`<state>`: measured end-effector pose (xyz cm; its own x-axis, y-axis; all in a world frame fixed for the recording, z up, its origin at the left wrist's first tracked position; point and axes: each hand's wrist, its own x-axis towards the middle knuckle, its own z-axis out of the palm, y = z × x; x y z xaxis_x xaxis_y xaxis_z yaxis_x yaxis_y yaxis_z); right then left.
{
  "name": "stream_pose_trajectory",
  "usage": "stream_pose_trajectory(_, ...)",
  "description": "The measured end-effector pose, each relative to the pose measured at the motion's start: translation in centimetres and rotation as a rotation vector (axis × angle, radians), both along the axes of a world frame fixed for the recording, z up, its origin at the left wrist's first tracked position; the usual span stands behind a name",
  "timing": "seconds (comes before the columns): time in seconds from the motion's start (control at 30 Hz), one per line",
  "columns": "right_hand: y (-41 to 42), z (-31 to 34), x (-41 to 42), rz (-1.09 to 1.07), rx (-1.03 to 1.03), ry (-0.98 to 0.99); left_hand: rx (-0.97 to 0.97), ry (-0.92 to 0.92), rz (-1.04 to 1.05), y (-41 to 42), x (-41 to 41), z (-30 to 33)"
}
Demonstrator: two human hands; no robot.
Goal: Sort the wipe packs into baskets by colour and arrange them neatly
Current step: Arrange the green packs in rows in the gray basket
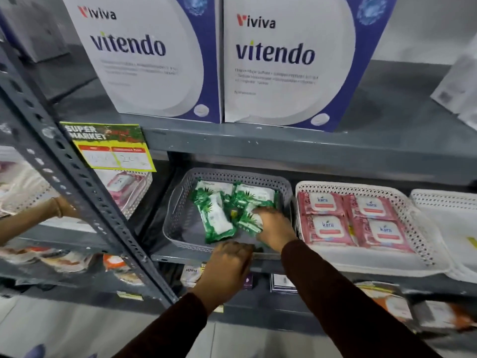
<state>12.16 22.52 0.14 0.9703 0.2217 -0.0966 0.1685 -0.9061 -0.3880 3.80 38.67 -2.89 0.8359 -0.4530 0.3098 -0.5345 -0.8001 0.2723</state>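
Green wipe packs [219, 215] lay jumbled in grey basket [175, 202], at 9 o'clock from pink packs [327, 202]. Right hand [273, 226] pressed one pack; closure unclear. Left hand [229, 257] gripped the basket's rim. Risk: a tug could tip the basket off the shelf.

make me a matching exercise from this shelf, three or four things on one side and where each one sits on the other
Things:
1. green wipe packs
2. pink kara packs
3. vitendo boxes
4. supermarket price tag

Places:
A. on the upper shelf
B. flat in the white basket
C. jumbled in the grey basket
D. hanging on the shelf edge, left of the grey basket

Pairs: 1-C, 2-B, 3-A, 4-D
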Motion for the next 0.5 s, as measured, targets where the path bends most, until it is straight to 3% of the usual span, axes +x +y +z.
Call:
stream_pose_trajectory(0.17,-0.4,0.2,0.5,0.080,-0.024,0.004,0.033,0.024,-0.008,0.2,0.3,-0.4)
stream_pose_trajectory(0.27,0.0,0.0,0.8,0.058,-0.053,-0.003,-0.088,0.061,-0.030,0.8,0.2,1.1)
stream_pose_trajectory(0.37,0.0,-0.7,0.3,0.050,-0.078,-0.015,-0.187,0.223,0.079,2.9,2.4,3.4)
stream_pose_trajectory(0.43,0.0,-1.1,-0.2,0.058,-0.073,-0.007,-0.059,0.290,0.108,5.6,5.4,4.2)
stream_pose_trajectory(0.5,0.0,-1.3,-0.4,0.056,-0.042,-0.004,0.204,0.266,0.028,7.9,8.2,4.7)
